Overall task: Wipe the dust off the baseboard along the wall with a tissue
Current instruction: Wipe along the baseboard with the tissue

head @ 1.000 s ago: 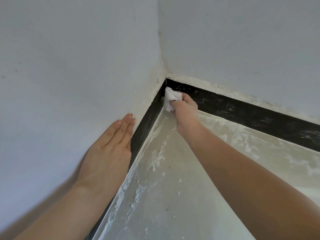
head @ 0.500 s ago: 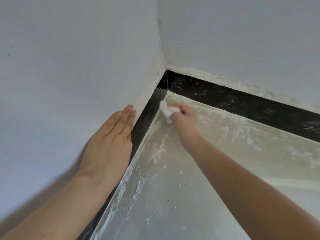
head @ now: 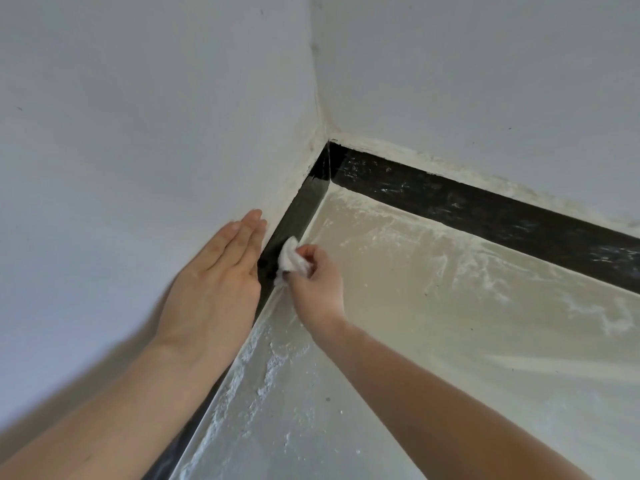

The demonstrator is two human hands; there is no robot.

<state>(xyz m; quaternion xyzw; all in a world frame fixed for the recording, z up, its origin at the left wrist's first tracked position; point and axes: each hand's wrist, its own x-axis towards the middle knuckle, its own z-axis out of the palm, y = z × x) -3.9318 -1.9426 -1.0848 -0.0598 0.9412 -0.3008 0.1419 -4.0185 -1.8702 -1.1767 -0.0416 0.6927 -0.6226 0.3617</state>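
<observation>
Tissue (head: 290, 260), white and crumpled into a small wad, sits pinched in the curled fingers of your right hand (head: 317, 284), pressed against the black baseboard (head: 300, 213). Part of the wad is buried under your fingers. Your left hand (head: 214, 285) lies flat, fingers straight and together, on the white wall (head: 138, 133) just above the baseboard, hiding a stretch of it. Below the baseboard, white dust streaks the pale floor (head: 433, 306). Past the corner, the baseboard shows white smears and scuffs.
</observation>
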